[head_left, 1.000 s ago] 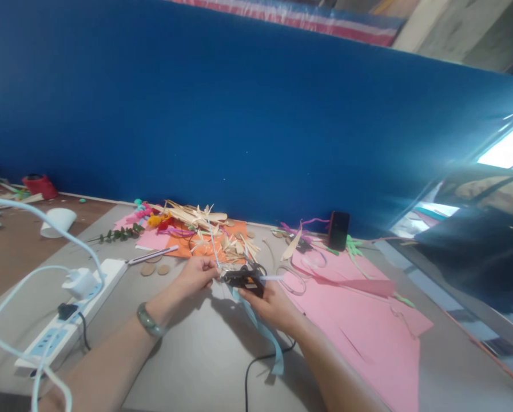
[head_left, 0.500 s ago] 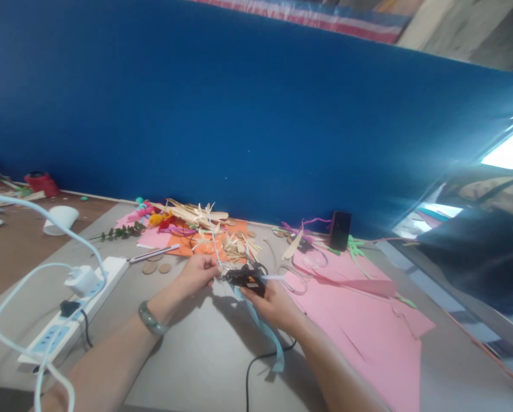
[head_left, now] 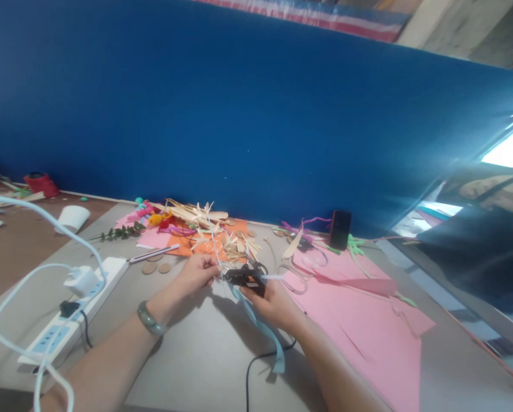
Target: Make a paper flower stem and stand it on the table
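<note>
My right hand (head_left: pixel 273 300) is wrapped round a black hot glue gun (head_left: pixel 244 278), with a whitish glue stick (head_left: pixel 275 277) standing out of its back. The gun's nose points left, at my left hand (head_left: pixel 201 271). Between the closed fingertips of that hand is a thin pale stem (head_left: pixel 214 243), which leans up to a straw-coloured flower (head_left: pixel 206 210). A light blue ribbon (head_left: pixel 267 333) hangs from where the nozzle and stem come together and trails over the table. Whether the nozzle touches the stem I cannot tell.
Dried husks (head_left: pixel 194 213) and an orange sheet (head_left: pixel 187 247) lie behind the hands. Pink sheets (head_left: pixel 368 332) spread to the right, near a black box-like object (head_left: pixel 340 230). A white power strip (head_left: pixel 104 280) with cables and a white cup (head_left: pixel 72 219) are at left.
The white cup at the far left has shifted a little to the right. Both hands, the glue gun and the stem stay almost where they were.
</note>
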The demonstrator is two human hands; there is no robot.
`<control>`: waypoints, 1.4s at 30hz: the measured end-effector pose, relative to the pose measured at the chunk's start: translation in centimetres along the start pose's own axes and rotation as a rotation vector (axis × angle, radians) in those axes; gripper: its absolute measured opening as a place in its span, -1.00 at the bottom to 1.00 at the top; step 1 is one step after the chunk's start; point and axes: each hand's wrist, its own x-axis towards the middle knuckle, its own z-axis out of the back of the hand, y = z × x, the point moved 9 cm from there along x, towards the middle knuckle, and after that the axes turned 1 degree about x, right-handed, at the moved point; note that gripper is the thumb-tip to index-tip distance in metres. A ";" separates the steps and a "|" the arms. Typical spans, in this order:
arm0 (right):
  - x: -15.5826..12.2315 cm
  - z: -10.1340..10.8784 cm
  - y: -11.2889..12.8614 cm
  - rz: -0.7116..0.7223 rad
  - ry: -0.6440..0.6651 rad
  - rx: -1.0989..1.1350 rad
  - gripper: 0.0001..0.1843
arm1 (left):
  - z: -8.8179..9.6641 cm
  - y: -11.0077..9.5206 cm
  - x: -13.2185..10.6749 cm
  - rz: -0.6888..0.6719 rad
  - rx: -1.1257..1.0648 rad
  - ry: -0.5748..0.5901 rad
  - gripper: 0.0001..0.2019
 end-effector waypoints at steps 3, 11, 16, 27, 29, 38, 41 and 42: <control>0.0 -0.1 0.1 0.003 0.023 -0.006 -0.67 | 0.1 0.1 0.1 -0.005 -0.003 -0.002 -0.78; 0.1 -0.1 0.4 0.025 0.006 0.041 -0.67 | 0.0 0.5 0.2 -0.002 0.006 0.018 -0.78; 0.0 -0.1 0.2 0.014 0.011 0.027 -0.69 | 0.0 0.3 0.1 -0.015 0.011 0.015 -0.77; 0.1 0.0 0.5 0.035 0.010 0.048 -0.68 | 0.1 -0.3 -0.1 -0.005 0.019 0.011 -0.79; 0.1 -0.2 0.4 0.027 0.026 0.036 -0.71 | 0.1 -0.2 -0.1 -0.007 0.023 0.016 -0.79; 0.1 -0.2 0.4 0.027 0.024 0.028 -0.71 | 0.1 -0.2 -0.1 -0.016 0.017 0.014 -0.78; 0.1 -0.2 0.4 0.028 0.027 0.027 -0.70 | 0.1 -0.2 -0.1 -0.019 0.020 0.012 -0.78; 0.1 -0.1 0.3 0.028 0.021 0.030 -0.70 | 0.1 -0.2 -0.1 -0.021 0.027 0.008 -0.78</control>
